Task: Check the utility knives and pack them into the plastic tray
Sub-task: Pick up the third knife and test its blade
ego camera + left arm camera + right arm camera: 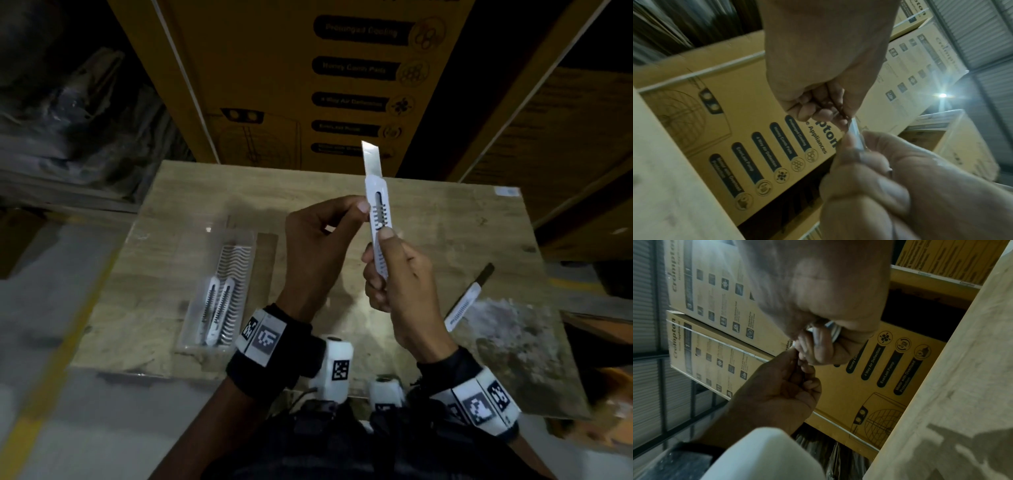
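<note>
White utility knives, one held (378, 219), two in plastic tray (197, 329), one loose (467, 299)

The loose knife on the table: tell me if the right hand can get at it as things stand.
Probably not yet. The right hand grips the raised knife, blade out, with the left hand pinching it. The loose knife lies uncovered on the table beside it, so once that grip is freed the way looks open.

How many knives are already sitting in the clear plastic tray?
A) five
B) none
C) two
C: the head view shows two white utility knives lying side by side in the plastic tray, while a third knife is held up in the hands and a fourth knife lies on the table.
</note>
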